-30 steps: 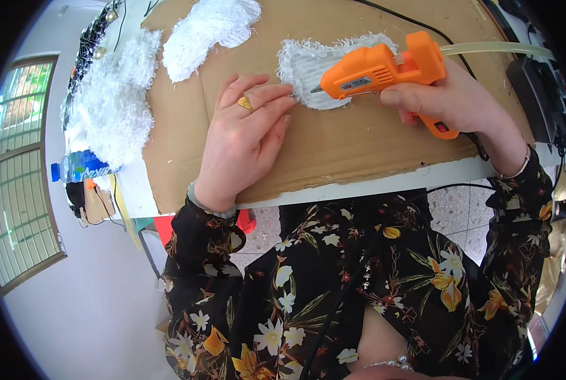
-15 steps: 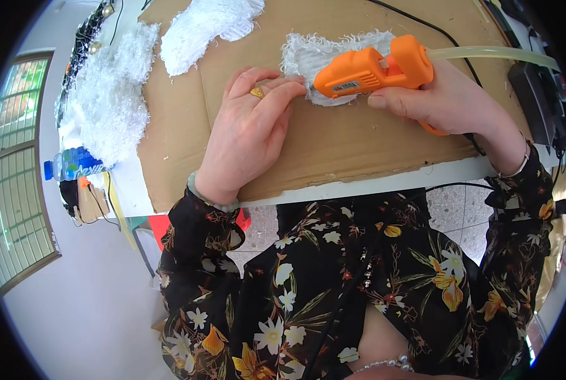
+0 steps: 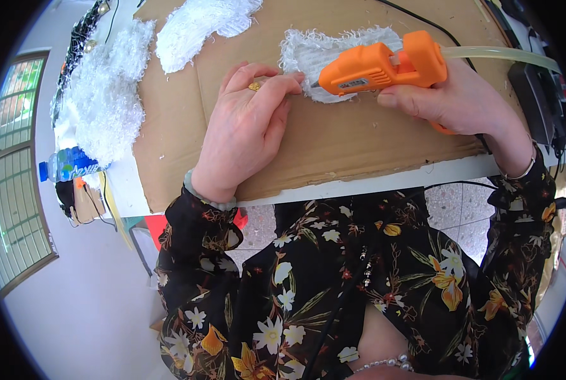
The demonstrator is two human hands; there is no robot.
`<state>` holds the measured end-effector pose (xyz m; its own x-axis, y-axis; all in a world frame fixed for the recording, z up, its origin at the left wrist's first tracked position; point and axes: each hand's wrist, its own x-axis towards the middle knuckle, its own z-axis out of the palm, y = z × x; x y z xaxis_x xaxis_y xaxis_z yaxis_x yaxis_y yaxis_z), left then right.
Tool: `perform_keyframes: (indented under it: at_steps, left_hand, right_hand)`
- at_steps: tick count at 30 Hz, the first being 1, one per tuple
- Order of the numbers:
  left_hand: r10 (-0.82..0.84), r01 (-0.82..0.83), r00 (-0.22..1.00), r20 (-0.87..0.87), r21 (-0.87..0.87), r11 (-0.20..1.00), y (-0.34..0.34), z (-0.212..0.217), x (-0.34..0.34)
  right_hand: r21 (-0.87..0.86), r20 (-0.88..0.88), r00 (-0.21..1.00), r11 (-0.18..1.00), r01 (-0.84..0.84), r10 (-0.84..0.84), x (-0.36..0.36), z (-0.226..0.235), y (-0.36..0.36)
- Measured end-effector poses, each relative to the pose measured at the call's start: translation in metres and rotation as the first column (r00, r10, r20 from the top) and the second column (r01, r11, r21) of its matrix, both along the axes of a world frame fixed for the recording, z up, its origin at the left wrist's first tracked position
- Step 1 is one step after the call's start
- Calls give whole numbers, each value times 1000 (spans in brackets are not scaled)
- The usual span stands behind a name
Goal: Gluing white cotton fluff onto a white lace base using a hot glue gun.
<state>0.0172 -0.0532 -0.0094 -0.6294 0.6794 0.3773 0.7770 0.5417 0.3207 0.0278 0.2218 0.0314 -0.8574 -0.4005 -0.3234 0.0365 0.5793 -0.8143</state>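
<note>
A white fabric piece (image 3: 305, 47) with frayed edges lies on the cardboard. My left hand (image 3: 248, 123), a gold ring on one finger, has its fingertips closed at the lower left edge of this fabric. My right hand (image 3: 460, 95) is wrapped round an orange hot glue gun (image 3: 372, 66), held almost level above the fabric's right part. The gun's nozzle points left, close to my left fingertips. A long translucent glue stick (image 3: 498, 52) sticks out of its back. Part of the fabric is hidden under the gun.
Brown cardboard (image 3: 334, 139) covers the white table. A second white fabric piece (image 3: 197, 31) lies farther back, and a heap of shaggy white material (image 3: 109, 95) at the left. Beside it lies a plastic bottle (image 3: 74, 164). A black cable (image 3: 432, 28) and a black box (image 3: 533, 95) are at the right.
The glue gun has shifted a little to the right, its nozzle farther from my left fingertips. My left hand stays at the fabric's edge. The whole view has slid slightly.
</note>
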Motion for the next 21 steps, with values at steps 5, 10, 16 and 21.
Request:
perform_keyframes:
  at_steps: [5, 10, 16, 21]
  left_hand:
    - [-42, 42, 999, -12, -17, 999, 1, -2, -4]
    - [-46, 46, 999, -26, -18, 999, 0, -1, -3]
    - [-36, 35, 999, -18, -16, 999, -1, -4, -4]
    - [-42, 42, 999, -32, 0, 999, -1, -5, -5]
  right_hand:
    - [35, -10, 1000, 999, -14, 14, -1, 5, -4]
    - [153, -76, 996, 987, -38, 50, 1, 5, 2]
    - [179, -45, 996, 982, -64, 73, -1, 11, 3]
    - [283, -123, 992, 957, 58, -24, 5, 4, -1]
